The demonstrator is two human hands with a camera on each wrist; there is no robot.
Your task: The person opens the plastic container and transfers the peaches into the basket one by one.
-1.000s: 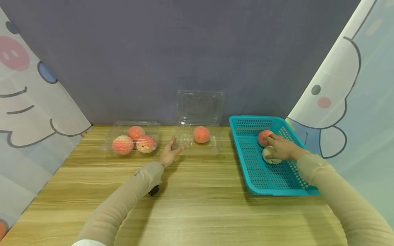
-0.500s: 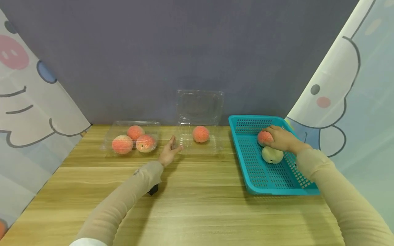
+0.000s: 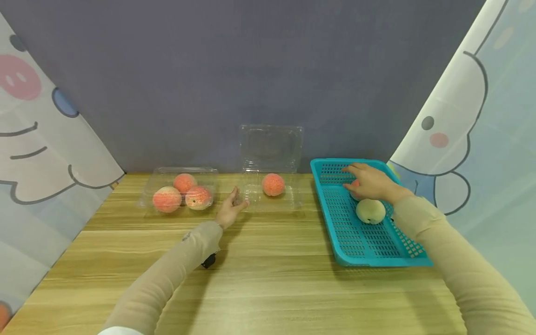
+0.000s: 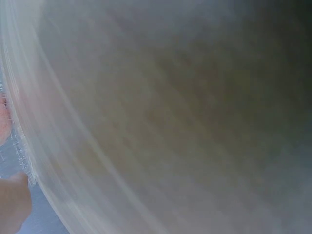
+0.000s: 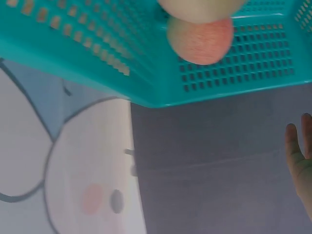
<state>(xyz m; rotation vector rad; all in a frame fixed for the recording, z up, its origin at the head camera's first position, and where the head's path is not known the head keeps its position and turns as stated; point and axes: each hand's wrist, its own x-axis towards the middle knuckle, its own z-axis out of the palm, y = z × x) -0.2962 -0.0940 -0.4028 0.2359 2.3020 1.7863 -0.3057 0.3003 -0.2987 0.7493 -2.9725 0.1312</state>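
My left hand (image 3: pixel 228 211) is at the front-left corner of an open clear plastic clamshell box (image 3: pixel 289 200), thumb and fingers spread apart. One pink peach (image 3: pixel 273 184) sits inside that box. Over the turquoise basket (image 3: pixel 341 242), my right hand (image 3: pixel 370 182) hovers with its fingers extended and apart, holding nothing. Beneath it lies a pink peach (image 5: pixel 202 41), mostly covered by the hand in the head view. Next to that peach, a pale cream peach (image 3: pixel 371 211) rests on the basket floor. The left wrist view is mostly blocked by a blurred sleeve, leaving a fingertip (image 4: pixel 13 200) at its edge.
A second clear box (image 3: pixel 152 179) with its lid down stands at the left, with three peaches (image 3: pixel 167 199) in it. Behind the wooden table (image 3: pixel 268 293) rises a grey backdrop (image 3: pixel 268 70). Patterned curtains (image 3: pixel 444 139) hang on both sides.
My right hand has come off the peaches in the basket, rising and shifting left and away from me, so the pale peach is uncovered. The left hand has stayed in place.
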